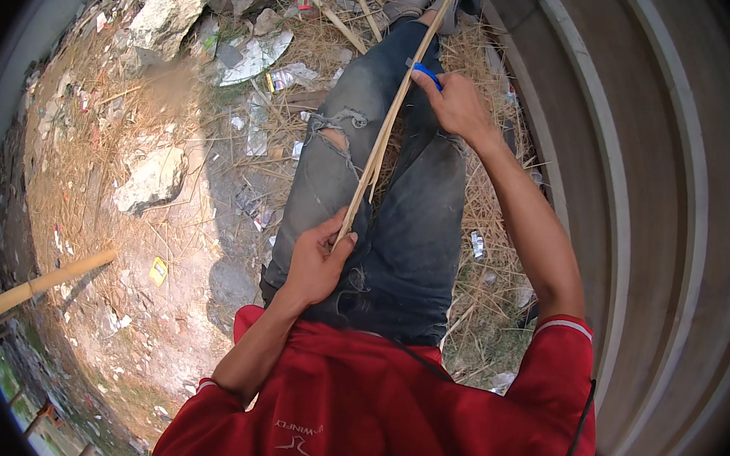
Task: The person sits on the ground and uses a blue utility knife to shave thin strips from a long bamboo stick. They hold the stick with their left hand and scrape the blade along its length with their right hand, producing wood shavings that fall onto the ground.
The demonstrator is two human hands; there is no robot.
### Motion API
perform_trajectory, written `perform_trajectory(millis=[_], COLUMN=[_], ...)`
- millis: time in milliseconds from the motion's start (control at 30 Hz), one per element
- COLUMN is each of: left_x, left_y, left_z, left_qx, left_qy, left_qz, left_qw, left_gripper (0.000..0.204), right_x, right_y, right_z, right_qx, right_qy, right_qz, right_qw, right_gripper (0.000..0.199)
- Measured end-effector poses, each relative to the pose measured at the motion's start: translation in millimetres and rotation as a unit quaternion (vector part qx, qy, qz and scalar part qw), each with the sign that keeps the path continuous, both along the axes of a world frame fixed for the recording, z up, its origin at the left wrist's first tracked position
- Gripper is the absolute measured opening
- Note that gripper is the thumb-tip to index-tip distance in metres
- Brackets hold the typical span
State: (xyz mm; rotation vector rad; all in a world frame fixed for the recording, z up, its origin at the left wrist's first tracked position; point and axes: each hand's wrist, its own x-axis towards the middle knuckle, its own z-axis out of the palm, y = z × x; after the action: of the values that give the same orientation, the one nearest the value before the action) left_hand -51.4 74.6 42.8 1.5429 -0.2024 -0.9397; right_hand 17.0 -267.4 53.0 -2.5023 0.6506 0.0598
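Wooden strip (385,137), centre to top edge.
Left hand (319,260): fingers pinching its lower end; right hand (457,106): fingers curled round blue tool (428,75).

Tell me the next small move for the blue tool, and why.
I'd probably ease the blue tool slightly farther along the pale strip, away from the left hand. The right hand holds it at the strip, the left grips the near end, which should steady it, and a thin strand stands apart between the hands.
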Motion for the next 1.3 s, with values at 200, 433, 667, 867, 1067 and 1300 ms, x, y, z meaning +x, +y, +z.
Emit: perform_trajectory(millis=[200, 433, 667, 867, 1067, 1300], left_x=[-35.8, -36.1, -30.3, -15.7, -7.4, -5.1], left_y=[25.6, 37.7, 60.7, 66.1, 50.1, 52.0], left_z=[7.8, 3.1, 3.6, 1.3, -9.7, -7.8], left_qx=[0.000, 0.004, -0.022, -0.074, -0.090, -0.086], left_qy=[0.064, 0.062, 0.054, 0.083, 0.064, 0.068], left_qz=[-0.043, -0.083, -0.104, -0.121, -0.067, -0.058], left_qw=[0.997, 0.995, 0.993, 0.986, 0.992, 0.992], left_gripper=[0.051, 0.053, 0.050, 0.048, 0.048, 0.048], right_x=[20.0, 44.2, 42.6, 34.0, 21.0, 10.9], right_y=[-117.0, -189.1, -280.4, -280.0, -191.9, -131.2], right_z=[-14.1, 39.9, 109.9, 151.9, 150.0, 158.5], right_qx=[-0.123, -0.155, -0.180, -0.176, -0.124, -0.307], right_qy=[-0.085, -0.142, -0.187, -0.175, -0.248, -0.354], right_qz=[-0.115, -0.207, -0.310, -0.268, -0.176, 0.053], right_qw=[0.982, 0.956, 0.915, 0.931, 0.945, 0.882], right_gripper=[0.085, 0.085, 0.077, 0.071, 0.060, 0.028])
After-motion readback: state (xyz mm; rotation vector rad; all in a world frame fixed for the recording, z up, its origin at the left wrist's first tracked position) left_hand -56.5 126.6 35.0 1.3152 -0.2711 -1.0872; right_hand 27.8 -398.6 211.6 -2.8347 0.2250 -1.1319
